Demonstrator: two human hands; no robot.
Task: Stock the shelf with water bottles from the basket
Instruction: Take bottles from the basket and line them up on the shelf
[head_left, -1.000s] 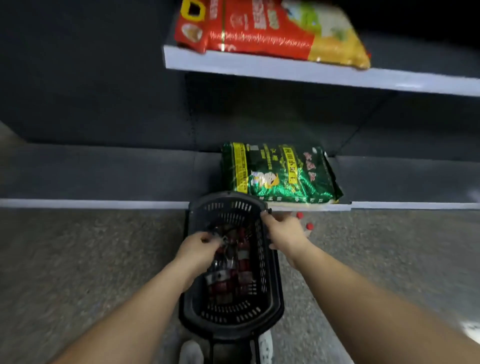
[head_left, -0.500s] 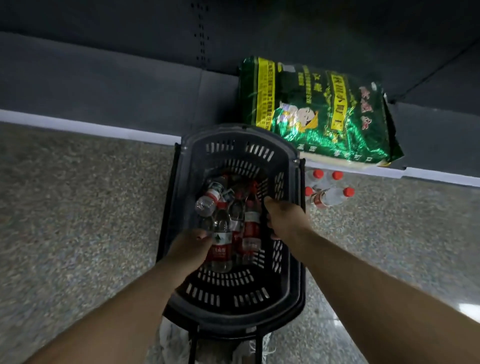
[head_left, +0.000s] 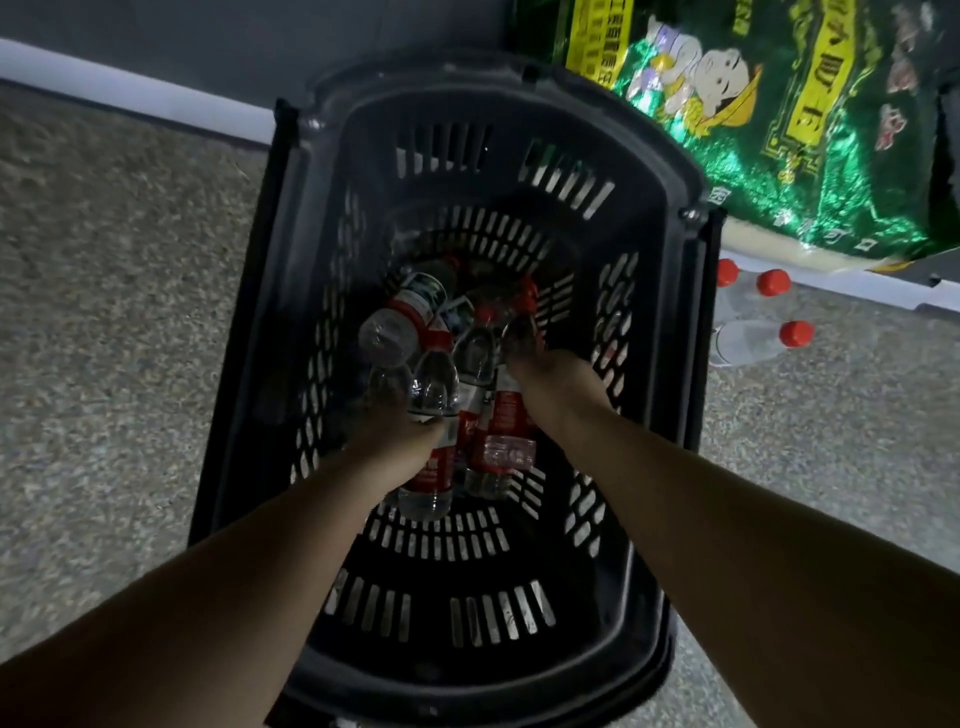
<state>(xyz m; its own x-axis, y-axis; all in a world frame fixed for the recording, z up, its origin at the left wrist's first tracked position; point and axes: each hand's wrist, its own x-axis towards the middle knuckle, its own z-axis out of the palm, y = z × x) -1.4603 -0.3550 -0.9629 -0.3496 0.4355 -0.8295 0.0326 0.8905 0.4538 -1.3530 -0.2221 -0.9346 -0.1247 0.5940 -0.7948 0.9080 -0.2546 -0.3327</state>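
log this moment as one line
stage: picking | left hand: on bottle | right hand: among bottles | basket: stocked

On the green sack (head_left: 769, 130) at your upper right you can see yellow panels with Chinese characters, too skewed to read with certainty, and the red labels on the water bottles (head_left: 498, 415) in the basket carry print too blurred to read.

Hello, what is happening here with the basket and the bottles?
A person is reaching both hands into a black basket on the floor. The left hand grips a water bottle; the right hand lies among the other bottles. A few red-capped bottles lie on the floor beside the basket, in front of a green bag.
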